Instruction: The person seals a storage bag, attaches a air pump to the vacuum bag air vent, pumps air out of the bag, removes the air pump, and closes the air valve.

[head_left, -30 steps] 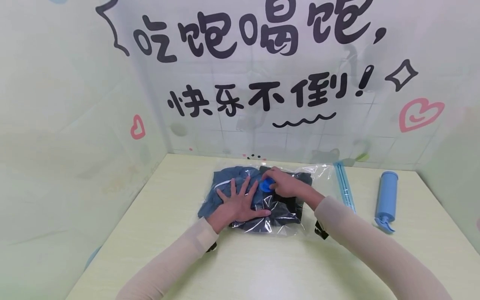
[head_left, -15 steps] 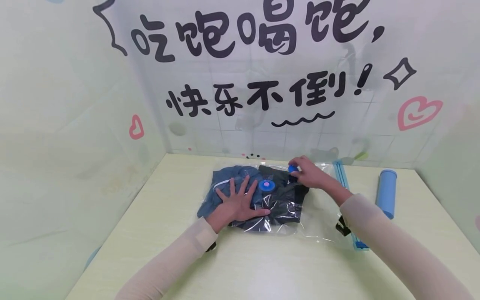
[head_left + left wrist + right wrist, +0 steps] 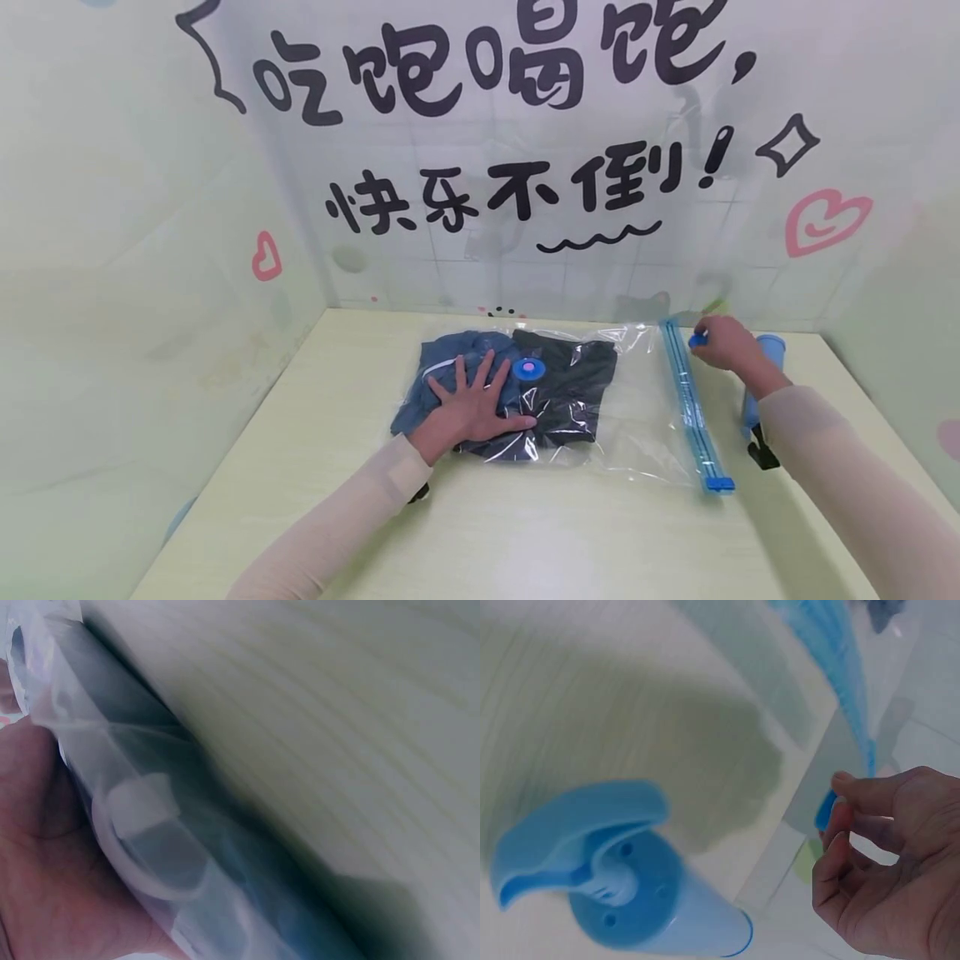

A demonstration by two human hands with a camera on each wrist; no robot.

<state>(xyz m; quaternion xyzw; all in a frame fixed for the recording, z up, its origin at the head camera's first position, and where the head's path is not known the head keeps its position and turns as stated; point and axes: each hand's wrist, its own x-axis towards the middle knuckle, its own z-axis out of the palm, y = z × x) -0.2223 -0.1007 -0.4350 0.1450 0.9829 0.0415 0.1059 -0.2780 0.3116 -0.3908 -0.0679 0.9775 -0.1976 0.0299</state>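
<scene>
A clear vacuum storage bag (image 3: pixel 645 400) lies flat on the table with a folded blue garment (image 3: pixel 450 346) and a dark garment (image 3: pixel 570 375) inside. My left hand (image 3: pixel 472 412) rests on the bag with its fingers spread, pressing the garments; in the left wrist view the palm (image 3: pixel 60 877) lies against the plastic. Beside its fingertips is the bag's round blue valve (image 3: pixel 529 368), its pink centre showing. My right hand (image 3: pixel 726 343) pinches a small blue valve cap (image 3: pixel 826 810) between thumb and fingers, held up past the bag's blue zip edge (image 3: pixel 690 400).
A light blue hand pump (image 3: pixel 697 915) lies at the right of the table, partly hidden by the right forearm in the head view. A blue zip slider (image 3: pixel 720 484) sits at the near end of the zip edge. A printed wall sheet (image 3: pixel 487 275) stands behind the table.
My right hand has lifted the blue cap off the valve and carried it right, past the zip edge to near the pump. My left hand has stayed on the bag.
</scene>
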